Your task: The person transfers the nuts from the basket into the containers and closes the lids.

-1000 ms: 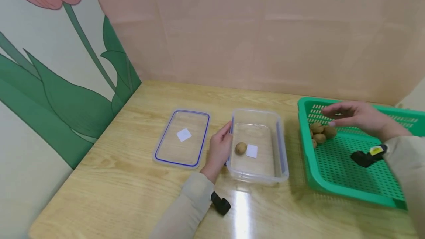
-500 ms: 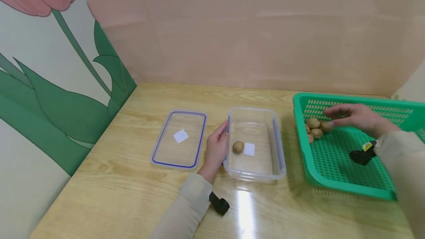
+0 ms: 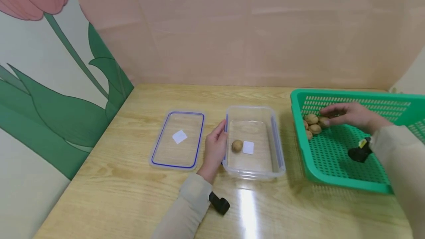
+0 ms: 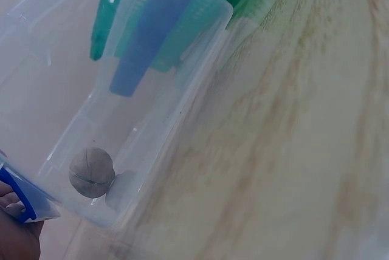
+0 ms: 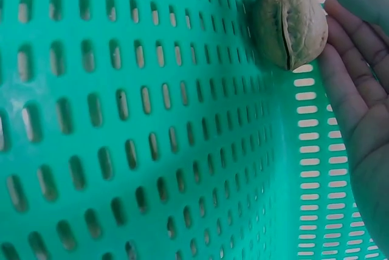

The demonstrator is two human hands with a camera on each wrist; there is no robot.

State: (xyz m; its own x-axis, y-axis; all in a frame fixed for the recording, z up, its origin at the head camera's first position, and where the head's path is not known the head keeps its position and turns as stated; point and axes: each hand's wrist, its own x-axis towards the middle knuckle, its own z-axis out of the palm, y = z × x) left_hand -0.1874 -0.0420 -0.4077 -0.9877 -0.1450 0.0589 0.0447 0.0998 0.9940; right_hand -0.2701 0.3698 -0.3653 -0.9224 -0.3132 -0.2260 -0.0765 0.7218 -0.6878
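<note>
A small heap of tan, wrinkled walnuts (image 3: 313, 123) lies in the far left corner of the green slotted basket (image 3: 335, 178) — one walnut (image 5: 290, 26) touching the right hand (image 3: 348, 115), seam showing. The clear plastic box (image 3: 277, 146), lid off, holds a single walnut (image 3: 237, 145) — it sits upright on the bench (image 3: 132, 194).

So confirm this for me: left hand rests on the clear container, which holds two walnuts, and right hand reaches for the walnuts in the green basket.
Not quite: the clear container holds one walnut, beside a white sticker, as the head view shows. The rest is right: the left hand rests on its side, and the right hand reaches for the walnuts in the green basket.
</note>
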